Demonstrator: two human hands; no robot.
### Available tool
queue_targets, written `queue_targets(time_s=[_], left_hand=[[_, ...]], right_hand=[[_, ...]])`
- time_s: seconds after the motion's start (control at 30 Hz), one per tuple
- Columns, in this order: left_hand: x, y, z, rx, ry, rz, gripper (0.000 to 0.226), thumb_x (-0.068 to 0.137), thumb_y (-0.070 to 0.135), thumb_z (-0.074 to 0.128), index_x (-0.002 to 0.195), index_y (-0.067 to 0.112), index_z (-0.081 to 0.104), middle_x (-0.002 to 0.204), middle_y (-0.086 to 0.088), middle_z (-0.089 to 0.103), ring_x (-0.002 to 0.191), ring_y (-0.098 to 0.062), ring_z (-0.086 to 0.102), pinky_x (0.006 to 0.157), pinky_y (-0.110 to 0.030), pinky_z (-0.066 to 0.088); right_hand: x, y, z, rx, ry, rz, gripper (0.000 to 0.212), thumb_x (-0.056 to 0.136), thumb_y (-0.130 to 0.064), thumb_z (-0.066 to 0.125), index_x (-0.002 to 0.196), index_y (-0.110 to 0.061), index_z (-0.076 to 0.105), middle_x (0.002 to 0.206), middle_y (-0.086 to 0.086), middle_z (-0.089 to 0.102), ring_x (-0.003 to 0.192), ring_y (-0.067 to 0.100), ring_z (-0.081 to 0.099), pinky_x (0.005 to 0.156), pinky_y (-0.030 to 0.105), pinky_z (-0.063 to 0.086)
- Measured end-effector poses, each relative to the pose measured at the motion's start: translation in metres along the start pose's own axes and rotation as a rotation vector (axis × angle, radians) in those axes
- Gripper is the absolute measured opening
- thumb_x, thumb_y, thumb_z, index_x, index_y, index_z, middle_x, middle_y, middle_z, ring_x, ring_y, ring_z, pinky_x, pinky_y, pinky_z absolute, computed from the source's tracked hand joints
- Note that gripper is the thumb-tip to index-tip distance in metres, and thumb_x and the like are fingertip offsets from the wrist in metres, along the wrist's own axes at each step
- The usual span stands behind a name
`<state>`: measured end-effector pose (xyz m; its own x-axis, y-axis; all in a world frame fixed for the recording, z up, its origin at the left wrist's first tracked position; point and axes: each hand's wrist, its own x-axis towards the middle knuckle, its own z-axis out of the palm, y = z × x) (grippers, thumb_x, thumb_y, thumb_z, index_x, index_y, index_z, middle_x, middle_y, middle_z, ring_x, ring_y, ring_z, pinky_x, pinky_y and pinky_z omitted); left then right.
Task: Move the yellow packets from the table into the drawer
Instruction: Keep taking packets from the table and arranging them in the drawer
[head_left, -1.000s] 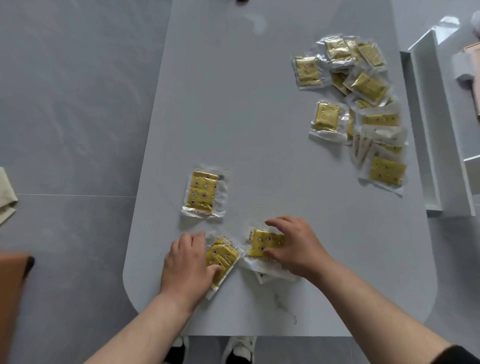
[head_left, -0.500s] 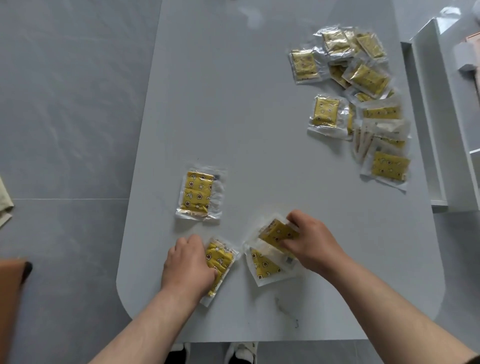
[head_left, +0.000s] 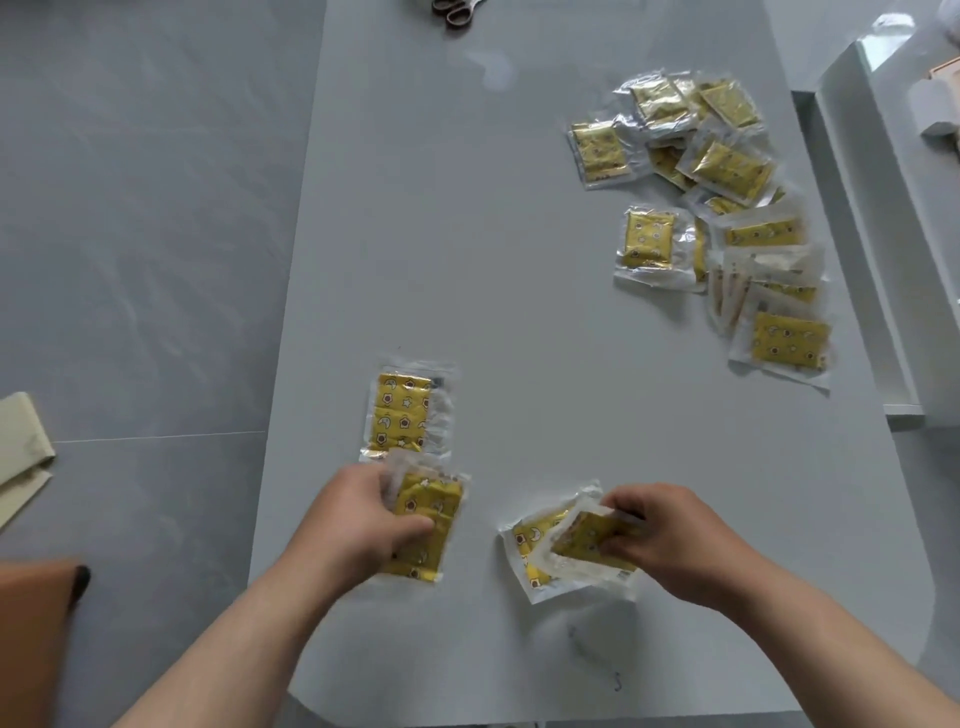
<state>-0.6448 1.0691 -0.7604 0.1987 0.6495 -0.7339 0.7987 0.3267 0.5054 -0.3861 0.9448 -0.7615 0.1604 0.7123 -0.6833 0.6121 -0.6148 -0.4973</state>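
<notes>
My left hand (head_left: 358, 525) grips a yellow packet (head_left: 428, 525) in clear wrap, near the front of the grey table (head_left: 519, 312). Just beyond it a single yellow packet (head_left: 402, 413) lies flat. My right hand (head_left: 670, 540) pinches another yellow packet (head_left: 587, 540) tilted up over a second yellow packet (head_left: 524, 545) that lies under it. A pile of several yellow packets (head_left: 727, 223) is spread along the table's right side. The open white drawer (head_left: 862, 218) stands beside the table's right edge.
Scissors (head_left: 457, 10) lie at the table's far edge. A brown object (head_left: 31, 639) and a beige sheet (head_left: 21, 447) sit on the floor to the left. A small white box (head_left: 940, 111) sits on the white cabinet at the right.
My left hand has closed round its packet and raised it toward the flat packet beyond it. My right hand has lifted its packet clear of the one beneath.
</notes>
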Motion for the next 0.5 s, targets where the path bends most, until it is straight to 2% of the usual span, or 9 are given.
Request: queue_targets(time_s=[0.1,0.17,0.2,0.27,0.33,0.43,0.5], left_hand=[[0.025,0.014,-0.027,-0.272,0.118,-0.010,0.017,0.070,0.004,0.082,0.082,0.008,0.071,0.077,-0.008,0.075,0.068,-0.021,0.073,0.070,-0.041,0.061],[0.047,0.019,-0.036,-0.312,0.193,-0.028,0.025,0.068,0.005,0.084,0.088,0.004,0.069,0.081,-0.011,0.073,0.071,-0.024,0.072,0.070,-0.041,0.060],[0.058,0.022,-0.037,-0.302,0.217,-0.032,0.027,0.068,0.008,0.085,0.090,0.003,0.069,0.082,-0.011,0.073,0.074,-0.025,0.072,0.071,-0.041,0.060],[0.074,0.021,-0.032,-0.207,0.250,-0.028,0.027,0.068,0.015,0.085,0.087,0.004,0.069,0.083,-0.011,0.072,0.077,-0.028,0.071,0.071,-0.041,0.059],[0.081,0.019,-0.023,-0.042,0.293,-0.026,0.025,0.067,0.026,0.084,0.078,0.012,0.066,0.084,-0.009,0.070,0.083,-0.029,0.067,0.071,-0.035,0.055],[0.081,0.022,-0.013,0.154,0.392,-0.026,0.031,0.063,0.039,0.080,0.074,0.019,0.059,0.094,-0.011,0.064,0.095,-0.033,0.058,0.078,-0.034,0.048],[0.082,0.025,-0.009,0.140,0.400,-0.017,0.029,0.063,0.034,0.079,0.076,0.017,0.058,0.092,-0.011,0.063,0.091,-0.033,0.059,0.076,-0.035,0.050]], right_hand=[[0.004,-0.002,0.003,-0.043,-0.022,-0.047,0.018,0.078,-0.013,0.073,0.070,-0.028,0.066,0.071,-0.005,0.066,0.069,0.011,0.061,0.067,0.026,0.049],[0.008,-0.004,0.006,-0.153,-0.041,-0.100,0.007,0.080,-0.020,0.071,0.077,-0.026,0.067,0.075,-0.004,0.063,0.074,0.014,0.060,0.070,0.029,0.050],[0.011,-0.004,0.007,-0.227,-0.042,-0.141,0.004,0.080,-0.024,0.071,0.084,-0.024,0.069,0.080,-0.005,0.063,0.080,0.015,0.059,0.074,0.031,0.051],[0.016,-0.005,0.009,-0.343,-0.051,-0.244,0.015,0.081,-0.029,0.069,0.095,-0.027,0.072,0.092,-0.007,0.064,0.090,0.016,0.056,0.081,0.029,0.047],[0.021,-0.008,0.012,-0.444,-0.044,-0.358,0.022,0.082,-0.031,0.068,0.103,-0.032,0.073,0.108,-0.008,0.062,0.100,0.021,0.053,0.087,0.027,0.043],[0.027,-0.011,0.015,-0.606,-0.024,-0.473,0.026,0.083,-0.034,0.066,0.108,-0.033,0.071,0.136,-0.003,0.052,0.126,0.027,0.044,0.101,0.036,0.036],[0.029,-0.012,0.015,-0.641,-0.039,-0.507,0.026,0.080,-0.034,0.068,0.107,-0.033,0.071,0.142,-0.003,0.050,0.134,0.026,0.040,0.105,0.041,0.032]])
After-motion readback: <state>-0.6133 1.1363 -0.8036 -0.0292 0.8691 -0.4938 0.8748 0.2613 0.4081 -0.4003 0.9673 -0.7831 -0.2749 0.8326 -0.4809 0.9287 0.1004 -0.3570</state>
